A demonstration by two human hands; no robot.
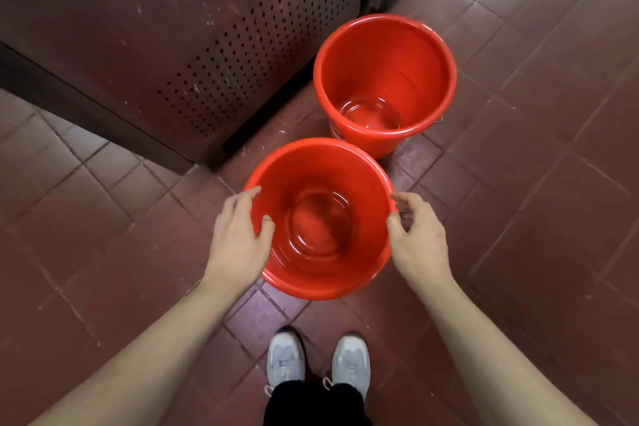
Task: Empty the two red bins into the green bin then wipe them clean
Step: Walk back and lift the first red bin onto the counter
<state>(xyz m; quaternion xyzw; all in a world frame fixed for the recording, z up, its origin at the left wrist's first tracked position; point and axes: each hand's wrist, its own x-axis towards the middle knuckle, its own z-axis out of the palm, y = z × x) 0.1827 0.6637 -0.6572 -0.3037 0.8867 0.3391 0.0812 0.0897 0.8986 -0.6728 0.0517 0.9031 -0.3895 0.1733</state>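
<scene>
Both hands grasp the near red bin (pixel 320 218) by its rim: the left hand (pixel 238 235) at nine o'clock, thumb hooked inside and fingers over the outer edge, the right hand (pixel 416 235) at three o'clock, thumb and fingers pinching the lip. Clear water lies in its bottom. Whether the bin rests on the tiled floor (pixel 539 183) or hangs just above it cannot be told. At one o'clock from it, just beside, the far red bin (pixel 383 79) stands upright with shallow water. At eleven o'clock sits a dark perforated metal cabinet (pixel 173 28). At six o'clock, two white shoes (pixel 318 361).
</scene>
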